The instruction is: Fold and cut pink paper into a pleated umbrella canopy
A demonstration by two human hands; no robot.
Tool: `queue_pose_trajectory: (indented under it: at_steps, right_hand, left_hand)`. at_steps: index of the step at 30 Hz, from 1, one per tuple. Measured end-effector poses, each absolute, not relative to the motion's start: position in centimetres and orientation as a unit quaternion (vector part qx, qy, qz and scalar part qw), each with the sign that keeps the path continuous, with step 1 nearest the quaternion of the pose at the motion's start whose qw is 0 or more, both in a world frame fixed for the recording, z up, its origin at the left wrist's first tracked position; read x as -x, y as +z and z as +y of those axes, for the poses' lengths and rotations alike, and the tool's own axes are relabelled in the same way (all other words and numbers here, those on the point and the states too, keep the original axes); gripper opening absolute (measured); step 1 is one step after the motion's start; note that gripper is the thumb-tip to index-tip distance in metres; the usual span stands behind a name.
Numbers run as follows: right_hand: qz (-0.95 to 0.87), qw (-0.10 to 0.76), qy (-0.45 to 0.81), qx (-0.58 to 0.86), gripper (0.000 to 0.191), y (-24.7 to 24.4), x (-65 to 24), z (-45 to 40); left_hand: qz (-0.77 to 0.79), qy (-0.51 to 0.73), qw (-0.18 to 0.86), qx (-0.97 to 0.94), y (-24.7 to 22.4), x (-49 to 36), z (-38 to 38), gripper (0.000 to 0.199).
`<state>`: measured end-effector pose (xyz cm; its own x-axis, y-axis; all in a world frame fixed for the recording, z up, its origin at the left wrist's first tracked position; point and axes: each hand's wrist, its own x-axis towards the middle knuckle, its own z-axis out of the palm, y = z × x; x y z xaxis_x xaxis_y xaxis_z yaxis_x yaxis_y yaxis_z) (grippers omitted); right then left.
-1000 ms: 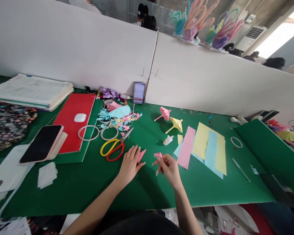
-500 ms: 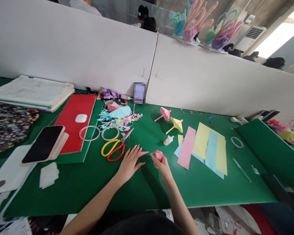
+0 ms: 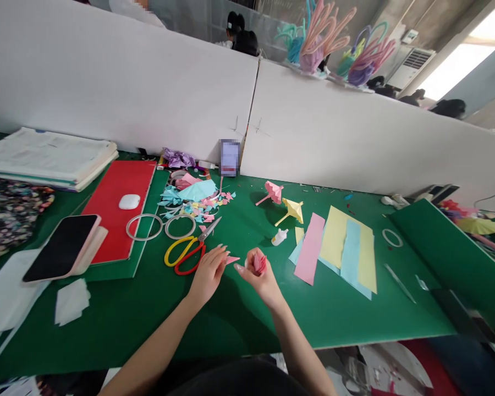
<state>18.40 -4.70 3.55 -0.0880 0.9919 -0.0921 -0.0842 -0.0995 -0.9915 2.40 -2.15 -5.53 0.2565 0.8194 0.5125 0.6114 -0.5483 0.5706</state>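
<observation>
My left hand has its fingers and thumb pressed together on a small pointed piece of pink paper, whose tip sticks out to the right. Curled around a pink folded paper piece with pleated edges is my right hand, its thumb extended to the left. Scissors with yellow and red handles lie just left of my left hand. Beyond my right hand are a small white bottle, a yellow paper umbrella and a pink paper umbrella.
Pink, yellow and blue paper sheets lie to the right, with tweezers farther out. Paper scraps, two rings, a red folder and a phone are at left. A white partition stands behind.
My left hand has gone from lying flat to pinching the pointed pink paper. My right hand has turned, so its folded pink paper now sits within the curled fingers. The view has shifted slightly.
</observation>
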Motion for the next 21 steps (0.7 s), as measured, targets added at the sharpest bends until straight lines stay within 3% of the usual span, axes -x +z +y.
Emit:
queue_pose_trajectory:
  at_steps: [5,10,14,18,21]
  right_hand:
    - [-0.555,0.468,0.510,0.461,0.024,5.1,-17.8,-4.8]
    - [-0.627,0.419,0.428,0.498,0.042,6.5,-17.1,-4.2]
    - [-0.673,0.392,0.392,0.490,0.055,8.0,-16.4,-3.6]
    - [-0.703,0.362,0.424,0.442,0.043,10.0,-16.9,-2.5]
    - [-0.683,0.357,0.492,0.405,0.014,11.2,-17.5,-1.5]
  left_hand:
    - [0.448,0.480,0.145,-0.741,-0.4,-2.0,-3.0,0.023]
    - [0.389,0.440,0.164,-0.793,6.1,-1.9,-3.3,0.024]
    - [0.402,0.394,0.152,-0.812,8.5,-2.7,-2.2,0.019]
    - [0.410,0.422,0.216,-0.779,9.6,-2.3,-0.6,0.018]
    - [0.427,0.427,0.305,-0.736,10.6,-1.3,0.4,0.026]
